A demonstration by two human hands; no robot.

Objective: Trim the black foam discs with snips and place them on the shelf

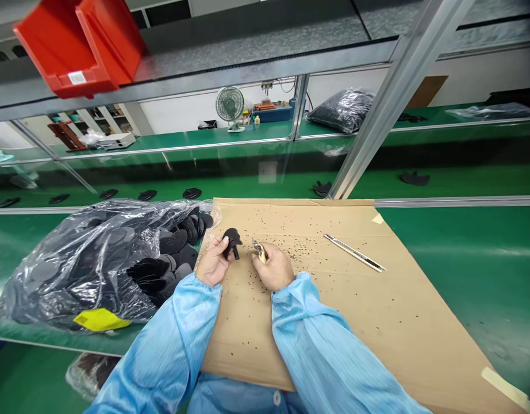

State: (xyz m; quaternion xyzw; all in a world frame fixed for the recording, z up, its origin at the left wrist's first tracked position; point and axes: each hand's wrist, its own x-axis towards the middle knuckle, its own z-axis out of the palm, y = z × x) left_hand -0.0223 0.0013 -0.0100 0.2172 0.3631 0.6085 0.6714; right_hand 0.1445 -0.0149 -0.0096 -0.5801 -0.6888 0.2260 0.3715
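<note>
Between the thumb and fingers of my left hand (pixel 214 261) is a black plastic part (pixel 232 240), rounded on top with a short tab pointing down. My right hand (pixel 274 267) is closed around a pair of nippers (pixel 260 250) with pale handles. The metal jaws point toward the black part, with a small gap between them. Both hands are over a brown cardboard sheet (pixel 334 310) scattered with tiny dark bits. Left of my left hand, an open clear plastic bag (pixel 75 259) spills out many similar black parts (pixel 174 241).
A utility knife (pixel 354 253) lies on the cardboard to the right. Black pieces (pixel 191 193) sit spaced along the green surface behind. A metal post (pixel 377 109) slants up at right, and a red bin (pixel 81 49) sits on the overhead shelf. Further back stands a fan (pixel 230 105).
</note>
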